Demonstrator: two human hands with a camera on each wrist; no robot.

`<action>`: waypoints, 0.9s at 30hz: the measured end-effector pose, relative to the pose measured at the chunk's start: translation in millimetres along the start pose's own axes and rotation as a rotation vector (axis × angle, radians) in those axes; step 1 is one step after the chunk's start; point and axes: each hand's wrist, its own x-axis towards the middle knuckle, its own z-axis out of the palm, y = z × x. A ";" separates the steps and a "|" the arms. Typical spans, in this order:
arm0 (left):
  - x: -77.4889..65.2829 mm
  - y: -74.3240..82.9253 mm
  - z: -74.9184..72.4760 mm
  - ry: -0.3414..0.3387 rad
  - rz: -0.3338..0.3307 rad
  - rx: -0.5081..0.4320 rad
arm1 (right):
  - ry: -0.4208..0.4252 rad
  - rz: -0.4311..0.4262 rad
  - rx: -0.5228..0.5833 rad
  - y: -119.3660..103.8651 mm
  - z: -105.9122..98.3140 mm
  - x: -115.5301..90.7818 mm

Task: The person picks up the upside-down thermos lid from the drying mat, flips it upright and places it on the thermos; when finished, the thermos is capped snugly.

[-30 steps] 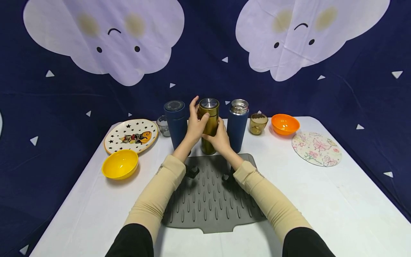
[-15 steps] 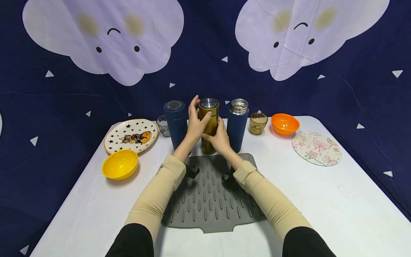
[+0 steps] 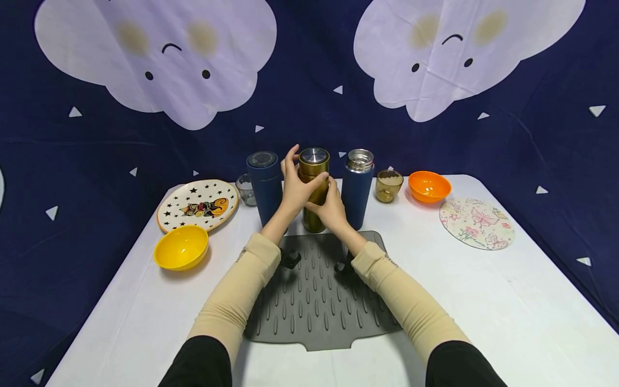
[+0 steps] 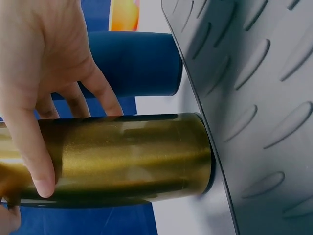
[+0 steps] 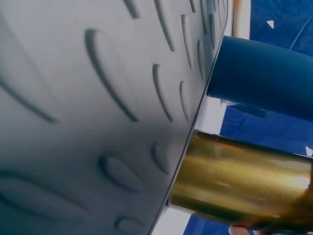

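A gold thermos (image 3: 313, 163) with a silver-topped lid stands upright just behind the grey ridged mat (image 3: 314, 301). My left hand (image 3: 296, 189) grips it at the lid, thumb across the front and fingers at the left side. Lower down, my right hand (image 3: 332, 208) holds the body from the right; the left wrist view shows that hand's thumb (image 4: 39, 171) over the gold side and its other fingers behind. A lidded dark blue thermos (image 3: 265, 188) stands to the left. On the right is another blue thermos (image 3: 358, 193), its steel mouth uncovered.
A yellow bowl (image 3: 181, 248) and a star-patterned cat plate (image 3: 198, 193) lie left. Behind the left blue thermos is a clear glass cup (image 3: 245, 189). To the right stand an amber glass cup (image 3: 389, 187), an orange bowl (image 3: 429, 187) and a floral round mat (image 3: 476, 224).
My left thumb has slid to the right across the front of the gold thermos, near the lid seam. The right hand and the thermos itself stay in place.
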 end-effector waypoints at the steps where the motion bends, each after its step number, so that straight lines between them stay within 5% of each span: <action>1: 0.1 -0.5 0.3 0.014 0.007 0.020 | -0.004 0.002 -0.001 -0.1 -0.2 -0.1; 17: 1.4 -1.5 1.0 0.024 0.040 0.026 | -0.036 -0.002 0.024 -0.3 -3.2 0.7; 27: -1.0 -1.1 3.2 0.039 0.041 0.031 | -0.204 0.052 0.077 -8.7 -20.4 -21.3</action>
